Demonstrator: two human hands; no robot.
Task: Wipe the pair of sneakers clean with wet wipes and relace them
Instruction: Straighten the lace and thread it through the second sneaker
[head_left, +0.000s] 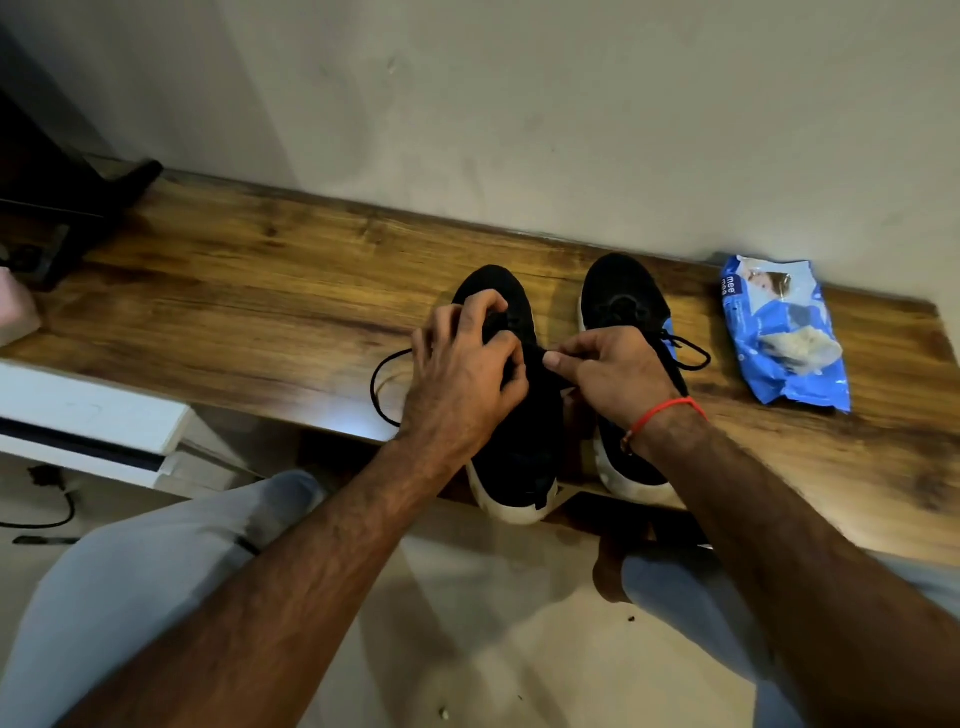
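Note:
Two black sneakers with white soles stand side by side on a wooden bench (234, 291), toes toward the wall. My left hand (467, 364) curls over the lacing of the left sneaker (519, 447) and pinches its black lace (382, 384), which loops out to the left. My right hand (608, 371) pinches the other end of that lace between thumb and forefinger, just right of the shoe's tongue. The right sneaker (621, 296) sits partly behind my right wrist, its lace tied in a bow. A blue wet wipes pack (784, 338) lies to the right.
A plaster wall runs right behind the bench. A dark stand (62, 208) occupies the bench's left end. White furniture (88, 421) and a black cable (52, 514) sit low at the left. My knees in light trousers (135, 582) are below the bench edge.

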